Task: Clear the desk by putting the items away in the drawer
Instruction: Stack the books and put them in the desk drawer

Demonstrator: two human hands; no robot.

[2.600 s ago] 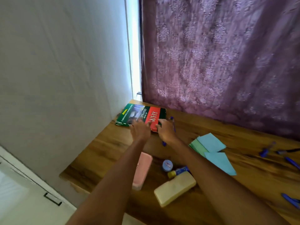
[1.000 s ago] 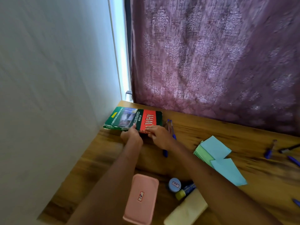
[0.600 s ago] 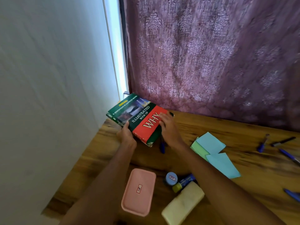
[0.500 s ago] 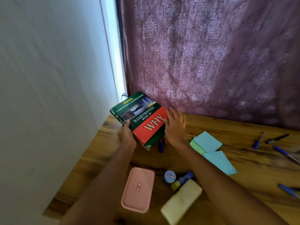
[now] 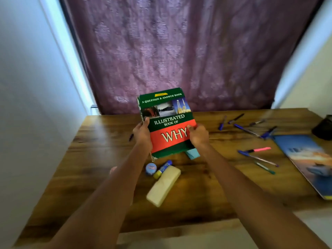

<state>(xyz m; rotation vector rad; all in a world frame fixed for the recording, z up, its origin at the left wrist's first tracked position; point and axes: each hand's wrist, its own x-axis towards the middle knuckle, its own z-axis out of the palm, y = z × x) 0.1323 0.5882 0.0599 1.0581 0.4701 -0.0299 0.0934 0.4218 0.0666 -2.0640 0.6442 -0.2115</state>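
A thick green and red book [image 5: 166,121] titled "Illustrated Book of Why" is held up above the wooden desk [image 5: 100,159], cover facing me. My left hand [image 5: 142,134] grips its left edge and my right hand [image 5: 197,136] grips its right edge. Below the book lie a cream pouch [image 5: 163,186], a glue stick [image 5: 162,169] and a small blue round tin [image 5: 150,168]. A light blue sticky note pad [image 5: 193,154] peeks out under the book. My left forearm hides nearly all of the pink case [image 5: 112,170]. No drawer is in view.
Several pens [image 5: 246,129] and a pink highlighter [image 5: 260,150] are scattered on the right half of the desk. A large blue book [image 5: 309,159] lies at the right edge, with a dark holder [image 5: 323,128] behind it. A purple curtain [image 5: 179,51] hangs behind the desk; a white wall stands to the left.
Both hands lifted the book off the desk's back left corner and brought it upright toward the middle. My view swung right, showing the pens and the blue book.
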